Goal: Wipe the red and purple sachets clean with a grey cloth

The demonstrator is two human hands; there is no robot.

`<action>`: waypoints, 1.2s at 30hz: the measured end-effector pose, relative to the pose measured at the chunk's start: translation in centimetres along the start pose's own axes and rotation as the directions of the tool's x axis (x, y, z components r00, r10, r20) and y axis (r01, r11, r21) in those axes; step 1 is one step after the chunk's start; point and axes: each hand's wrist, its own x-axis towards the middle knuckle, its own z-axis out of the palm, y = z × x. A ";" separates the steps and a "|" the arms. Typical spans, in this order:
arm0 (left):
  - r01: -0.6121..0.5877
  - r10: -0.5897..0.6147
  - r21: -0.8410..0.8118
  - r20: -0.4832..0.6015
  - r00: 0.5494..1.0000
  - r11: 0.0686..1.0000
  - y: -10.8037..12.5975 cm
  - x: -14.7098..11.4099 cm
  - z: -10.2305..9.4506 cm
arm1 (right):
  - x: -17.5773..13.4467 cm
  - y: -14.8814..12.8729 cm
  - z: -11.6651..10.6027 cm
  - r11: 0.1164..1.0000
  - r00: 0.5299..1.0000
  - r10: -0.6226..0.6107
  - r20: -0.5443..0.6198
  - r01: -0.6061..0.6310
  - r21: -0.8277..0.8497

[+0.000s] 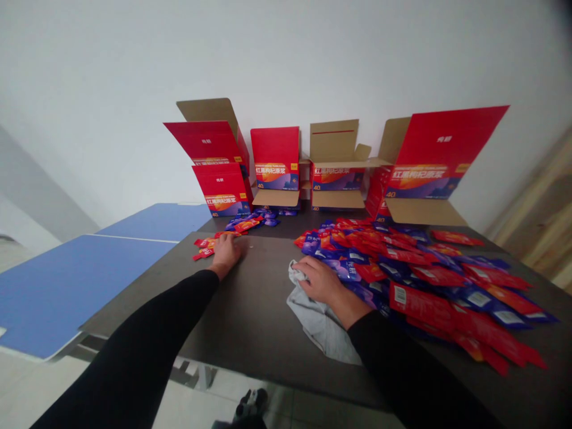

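My left hand [226, 255] reaches over the small group of red sachets [203, 253] at the left of the dark table. Its fingers curl down onto a red sachet at the top of this group, and the fingertips are partly hidden. A crumpled light grey cloth [319, 325] is gripped in my right hand [319, 280], bunched at the fingers and trailing down to the table's front edge. Right beside that hand spreads a large heap of red and purple sachets [429, 274]. A smaller pile of purple and red sachets [268, 218] lies beyond my left hand.
Along the wall stand red cartons: two stacked at the left [226, 190], one with its flap raised [274, 161], an open one [337, 179] and a right one with wide flaps [420, 179]. A blue table [80, 280] adjoins the dark table [250, 333] on the left.
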 end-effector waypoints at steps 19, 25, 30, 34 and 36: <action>0.088 -0.181 0.467 0.157 0.971 0.880 -5.5 3.0 -3.7 | 0.0 -0.1 0.1 1.000 1.000 -0.003 0.002 0.003 -0.012; 0.050 -0.141 0.486 0.152 0.978 0.873 -5.5 2.1 -3.5 | 0.0 0.0 0.1 1.000 1.000 0.002 0.016 -0.002 -0.004; 0.043 -0.129 0.478 0.150 0.980 0.877 -4.4 0.1 -3.1 | 0.1 0.0 0.2 1.000 1.000 0.000 0.011 0.000 -0.004; 0.021 -0.090 0.437 0.138 0.986 0.899 -3.3 -2.1 -2.6 | 0.2 -0.1 0.1 1.000 1.000 0.010 0.004 -0.010 -0.005; -0.011 -0.060 0.427 0.151 0.987 0.904 -2.7 -3.2 -2.2 | 0.2 -0.1 0.1 1.000 1.000 0.008 0.002 -0.008 -0.010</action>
